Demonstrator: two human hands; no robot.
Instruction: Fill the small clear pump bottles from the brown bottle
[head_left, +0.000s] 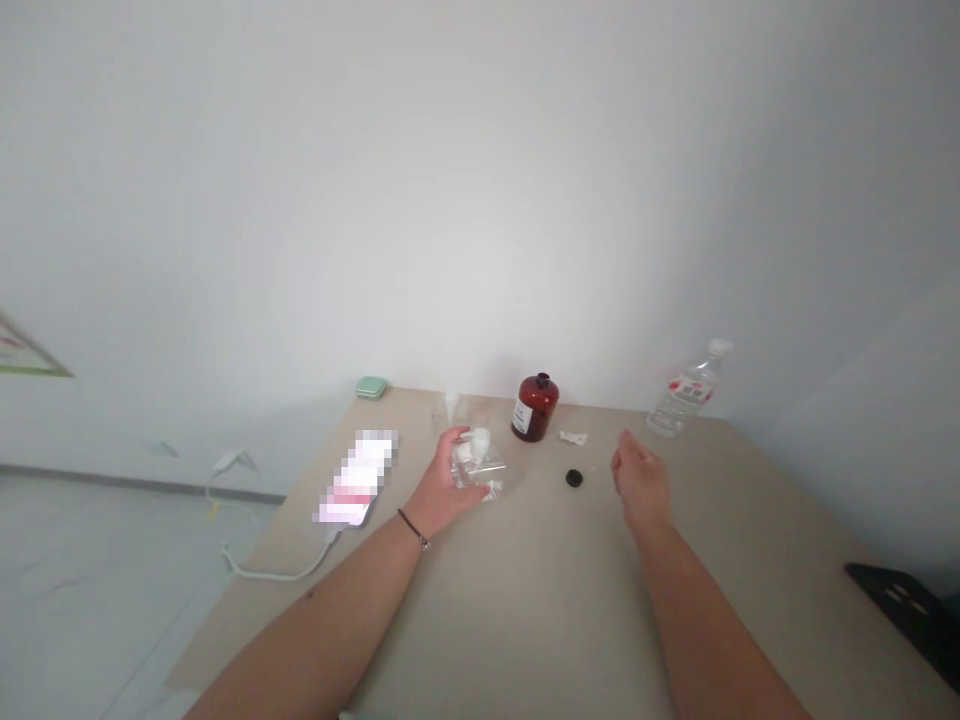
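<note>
Clear plastic bag [481, 474]: clenched in left hand [445, 482].
Right hand [641, 486]: released, empty, near black cap [574, 478].
Amber glass bottle [535, 408]: upright on desk [525, 600].

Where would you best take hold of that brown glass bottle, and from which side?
Probably around the brown glass bottle's wide round body, fingers coming from the front. It stands upright near the table's far edge, leaving little room behind, and the body offers more grip than the neck.
</note>
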